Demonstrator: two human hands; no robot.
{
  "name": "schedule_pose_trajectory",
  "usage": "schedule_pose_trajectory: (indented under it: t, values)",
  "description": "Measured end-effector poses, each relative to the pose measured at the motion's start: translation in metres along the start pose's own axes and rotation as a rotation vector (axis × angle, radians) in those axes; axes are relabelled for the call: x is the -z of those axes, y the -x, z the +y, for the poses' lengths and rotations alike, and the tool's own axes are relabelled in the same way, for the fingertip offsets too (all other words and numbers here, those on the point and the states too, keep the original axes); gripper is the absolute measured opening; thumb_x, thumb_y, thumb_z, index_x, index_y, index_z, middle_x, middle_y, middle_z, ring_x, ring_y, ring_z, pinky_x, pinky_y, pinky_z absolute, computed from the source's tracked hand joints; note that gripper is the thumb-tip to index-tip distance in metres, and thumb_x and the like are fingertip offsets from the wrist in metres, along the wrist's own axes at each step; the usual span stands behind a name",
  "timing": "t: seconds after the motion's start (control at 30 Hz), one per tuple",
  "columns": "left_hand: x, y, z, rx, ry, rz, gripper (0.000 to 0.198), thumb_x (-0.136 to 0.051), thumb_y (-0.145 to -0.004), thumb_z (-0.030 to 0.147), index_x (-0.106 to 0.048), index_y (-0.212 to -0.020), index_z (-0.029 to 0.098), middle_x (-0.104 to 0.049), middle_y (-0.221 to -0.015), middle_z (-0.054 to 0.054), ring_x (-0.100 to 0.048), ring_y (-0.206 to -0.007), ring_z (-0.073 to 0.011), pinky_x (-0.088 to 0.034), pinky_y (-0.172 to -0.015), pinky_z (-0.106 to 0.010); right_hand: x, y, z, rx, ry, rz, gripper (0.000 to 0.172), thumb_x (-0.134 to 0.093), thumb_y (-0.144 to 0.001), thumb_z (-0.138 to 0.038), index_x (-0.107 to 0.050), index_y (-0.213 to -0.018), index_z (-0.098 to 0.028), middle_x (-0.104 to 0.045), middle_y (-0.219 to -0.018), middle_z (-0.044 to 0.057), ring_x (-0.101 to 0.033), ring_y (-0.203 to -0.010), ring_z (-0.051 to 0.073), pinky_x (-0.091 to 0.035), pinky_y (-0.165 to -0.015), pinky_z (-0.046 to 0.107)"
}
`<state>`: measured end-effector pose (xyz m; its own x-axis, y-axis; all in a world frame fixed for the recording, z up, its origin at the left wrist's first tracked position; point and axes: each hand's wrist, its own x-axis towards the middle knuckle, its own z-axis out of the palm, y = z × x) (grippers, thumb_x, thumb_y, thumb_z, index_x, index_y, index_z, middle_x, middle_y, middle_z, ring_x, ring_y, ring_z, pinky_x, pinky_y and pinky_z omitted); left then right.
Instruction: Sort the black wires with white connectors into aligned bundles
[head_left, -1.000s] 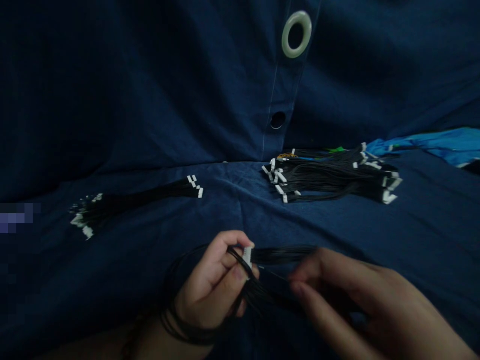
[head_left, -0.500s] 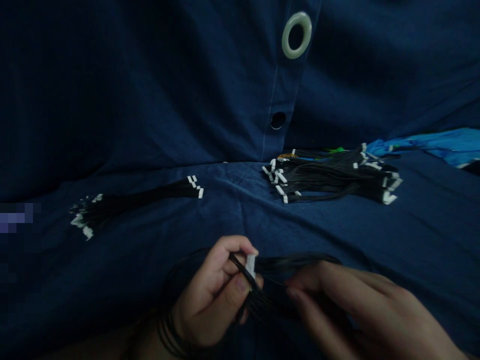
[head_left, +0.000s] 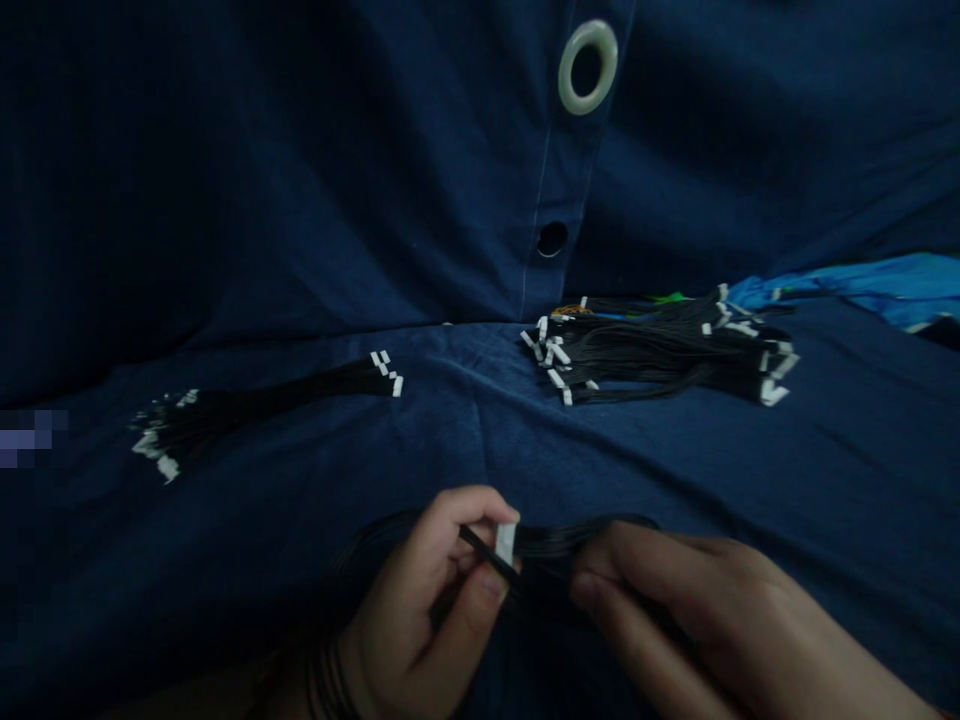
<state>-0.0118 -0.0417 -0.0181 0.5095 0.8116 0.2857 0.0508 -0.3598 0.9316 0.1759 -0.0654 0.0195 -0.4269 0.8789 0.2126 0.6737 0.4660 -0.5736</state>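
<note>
The left hand [head_left: 420,590] is curled nearly shut around a white connector [head_left: 505,543], pinching it at the fingertips, and a black wire bundle [head_left: 551,541] runs from the connector towards the right. The right hand [head_left: 697,610] is also mostly closed, with its fingertips [head_left: 589,590] on the wires just right of the connector, so the two hands are close together with only a short stretch of bundle showing between them. A short dark piece [head_left: 480,547] crosses from the left fingers to the connector, though the dim light hides exactly what it is. Loose wire loops [head_left: 326,680] hang near the left wrist. Everything lies on a dark blue cloth [head_left: 825,480], which rises in a fold at the far side and carries a pale ring eyelet [head_left: 587,67] with a dark hole [head_left: 551,239] below it. Far right, a large pile of black wire harnesses [head_left: 660,355] with white connectors at both ends lies well apart from the hands. A smaller harness bundle [head_left: 262,410] lies to the far left, and a bright blue sheet [head_left: 847,285] sits just beyond the large pile.
</note>
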Motion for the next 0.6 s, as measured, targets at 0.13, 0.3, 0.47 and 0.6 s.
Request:
schedule_pose_trajectory:
  t: [0.13, 0.3, 0.47, 0.6]
  values:
    - [0.0000, 0.0000, -0.0002, -0.019, -0.063, -0.007, 0.023, -0.032, -0.091, 0.023, -0.035, -0.112, 0.033, -0.042, -0.070, 0.005, -0.041, -0.055, -0.0078, -0.035, -0.052, -0.018, 0.0006, -0.0003, 0.0019, -0.058, -0.052, -0.062, 0.023, -0.038, -0.085, -0.023, -0.051, -0.067, -0.024, -0.059, -0.057, -0.006, -0.057, -0.046, 0.007, -0.037, -0.040, 0.018]
    - [0.0014, -0.0001, -0.0008, 0.003, -0.067, -0.038, 0.022, -0.032, -0.091, 0.026, -0.036, -0.111, 0.032, -0.043, -0.069, 0.004, -0.041, -0.055, -0.0086, -0.036, -0.053, -0.020, -0.0023, -0.0009, 0.0004, -0.057, -0.005, -0.058, 0.022, -0.037, -0.084, -0.022, -0.052, -0.067, -0.024, -0.060, -0.057, -0.003, -0.057, -0.047, 0.011, -0.039, -0.041, 0.021]
    - [-0.0003, 0.0010, -0.0014, 0.031, -0.005, -0.064, 0.020, -0.033, -0.090, 0.030, -0.039, -0.110, 0.030, -0.043, -0.067, 0.004, -0.041, -0.054, -0.0089, -0.035, -0.049, -0.019, -0.0054, -0.0005, -0.0020, -0.023, 0.016, -0.061, 0.022, -0.036, -0.081, -0.016, -0.054, -0.070, -0.022, -0.061, -0.060, -0.001, -0.059, -0.050, 0.012, -0.042, -0.044, 0.021]
    - [-0.0014, -0.0033, -0.0051, 0.139, 0.134, -0.005, 0.022, -0.038, -0.088, 0.034, -0.040, -0.108, 0.026, -0.047, -0.071, 0.002, -0.041, -0.054, -0.0079, -0.035, -0.046, -0.017, -0.0008, -0.0024, 0.0010, -0.142, -0.044, -0.102, 0.020, -0.039, -0.084, -0.023, -0.054, -0.072, -0.024, -0.061, -0.062, -0.003, -0.058, -0.052, 0.012, -0.043, -0.046, 0.021]
